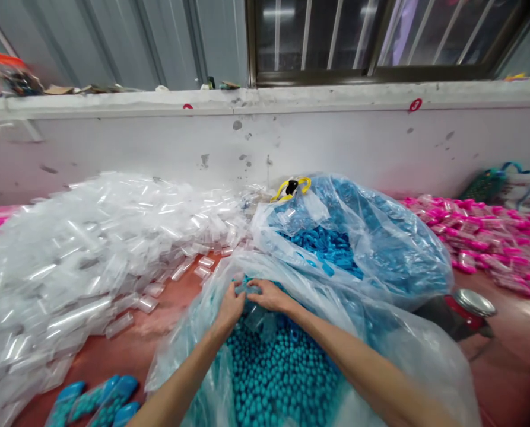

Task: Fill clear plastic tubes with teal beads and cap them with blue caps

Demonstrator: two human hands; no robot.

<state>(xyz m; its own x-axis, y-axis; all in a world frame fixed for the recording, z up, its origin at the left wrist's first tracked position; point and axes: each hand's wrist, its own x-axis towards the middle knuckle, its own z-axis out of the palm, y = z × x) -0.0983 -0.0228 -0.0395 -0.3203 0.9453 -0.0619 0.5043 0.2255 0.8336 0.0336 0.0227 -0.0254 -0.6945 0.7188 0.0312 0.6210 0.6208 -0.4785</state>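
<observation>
My left hand (232, 303) and my right hand (268, 295) are close together over an open clear plastic bag (193, 344) full of small teal balls (282, 367). The fingers of both hands are curled inward at the far side of the bag's mouth. Whatever lies between them is too small and blurred to name. Just below the fingers, a clear, shiny piece of plastic (265, 321) rests over the balls. At the lower left lie several clear containers (113, 398) with teal balls inside and blue ends.
A big heap of clear plastic containers (91, 249) covers the left. Behind my right hand sits a bag of blue plastic pieces (327, 246), with a yellow cord (309, 182) on it. Pink-ended packs (482, 237) and a round metal-topped object (475, 302) are at right.
</observation>
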